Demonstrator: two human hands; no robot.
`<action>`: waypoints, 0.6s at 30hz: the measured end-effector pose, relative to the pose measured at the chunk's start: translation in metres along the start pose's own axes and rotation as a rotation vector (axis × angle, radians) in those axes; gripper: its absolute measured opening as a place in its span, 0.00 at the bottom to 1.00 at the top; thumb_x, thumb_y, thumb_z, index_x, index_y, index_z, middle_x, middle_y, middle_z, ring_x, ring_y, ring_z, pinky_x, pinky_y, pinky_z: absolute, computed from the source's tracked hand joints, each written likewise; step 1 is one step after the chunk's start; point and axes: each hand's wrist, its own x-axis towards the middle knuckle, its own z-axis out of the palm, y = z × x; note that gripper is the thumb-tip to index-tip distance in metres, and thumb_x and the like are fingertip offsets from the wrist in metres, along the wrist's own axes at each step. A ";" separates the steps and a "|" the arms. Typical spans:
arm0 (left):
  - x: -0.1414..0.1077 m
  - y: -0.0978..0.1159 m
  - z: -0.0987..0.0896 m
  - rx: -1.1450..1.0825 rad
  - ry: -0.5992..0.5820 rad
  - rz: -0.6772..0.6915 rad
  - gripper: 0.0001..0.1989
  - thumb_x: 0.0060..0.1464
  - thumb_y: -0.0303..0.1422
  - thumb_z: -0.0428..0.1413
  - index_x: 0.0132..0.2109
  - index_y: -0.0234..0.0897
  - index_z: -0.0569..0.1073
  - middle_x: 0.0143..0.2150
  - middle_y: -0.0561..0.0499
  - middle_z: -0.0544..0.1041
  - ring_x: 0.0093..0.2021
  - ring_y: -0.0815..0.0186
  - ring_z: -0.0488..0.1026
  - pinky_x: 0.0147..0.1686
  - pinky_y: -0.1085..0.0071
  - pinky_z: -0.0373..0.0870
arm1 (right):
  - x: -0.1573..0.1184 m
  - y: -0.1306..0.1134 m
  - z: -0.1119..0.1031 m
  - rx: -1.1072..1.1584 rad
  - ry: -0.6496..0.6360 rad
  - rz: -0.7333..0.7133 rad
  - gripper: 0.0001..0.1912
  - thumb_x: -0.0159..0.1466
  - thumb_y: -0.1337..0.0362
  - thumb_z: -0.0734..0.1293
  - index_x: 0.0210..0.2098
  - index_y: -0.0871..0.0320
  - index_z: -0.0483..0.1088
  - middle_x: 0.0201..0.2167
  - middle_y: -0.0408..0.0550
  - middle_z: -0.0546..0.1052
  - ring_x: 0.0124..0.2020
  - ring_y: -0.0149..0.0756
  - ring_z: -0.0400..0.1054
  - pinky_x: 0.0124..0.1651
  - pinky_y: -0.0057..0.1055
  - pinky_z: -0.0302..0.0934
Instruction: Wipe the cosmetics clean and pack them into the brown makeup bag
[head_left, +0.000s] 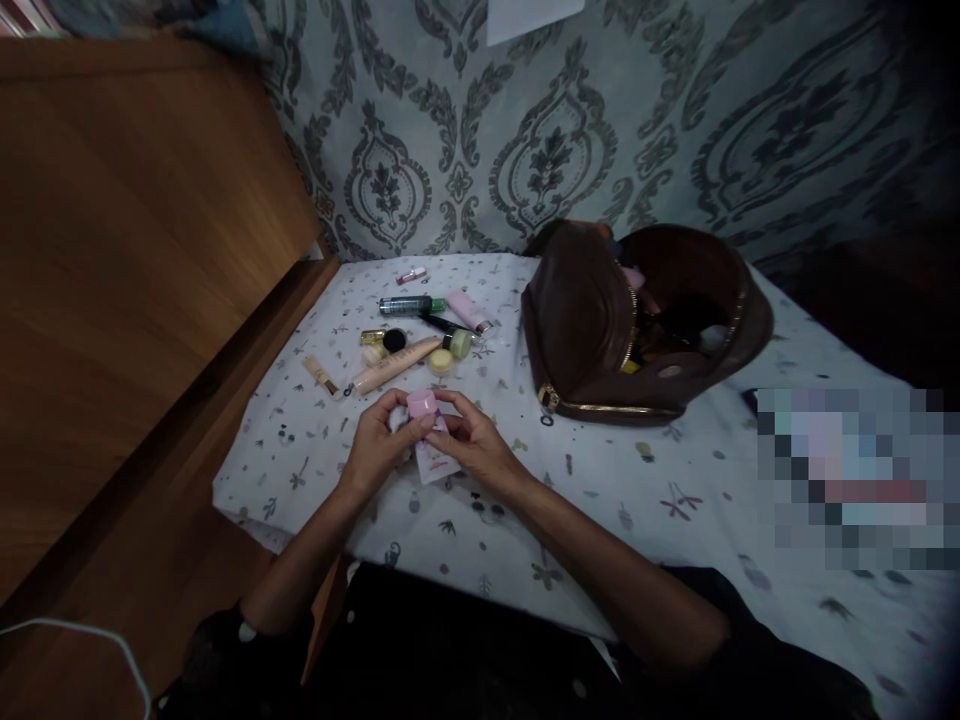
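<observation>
My left hand [381, 437] and my right hand [471, 432] meet over the table, both closed around a small pink and white tube [433, 462]. Its pink cap [421, 402] points away from me, and the thumbs press on the front near that cap. Just beyond my fingers lie a beige tube [396, 366], a small round yellowish jar [441, 361] and a green jar [458, 344]. Left of them is a flat brush [322, 376]. Farther back are a dark bottle with a green cap [409, 306] and a pink tube [468, 310].
A brown zippered bag [581, 310] stands unzipped at the right with various items inside. A patterned white cloth [480, 535] covers the table. Wooden furniture [150, 200] borders the left side, and a patterned curtain or wall covering [461, 130] rises behind. A blurred-out patch hides something at far right.
</observation>
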 end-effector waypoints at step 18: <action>-0.012 -0.015 0.016 0.482 0.256 0.467 0.16 0.65 0.38 0.52 0.56 0.40 0.74 0.45 0.48 0.68 0.50 0.62 0.69 0.52 0.63 0.68 | 0.001 0.017 0.005 0.059 0.158 -0.037 0.22 0.58 0.46 0.70 0.45 0.53 0.73 0.40 0.43 0.77 0.39 0.34 0.69 0.47 0.31 0.65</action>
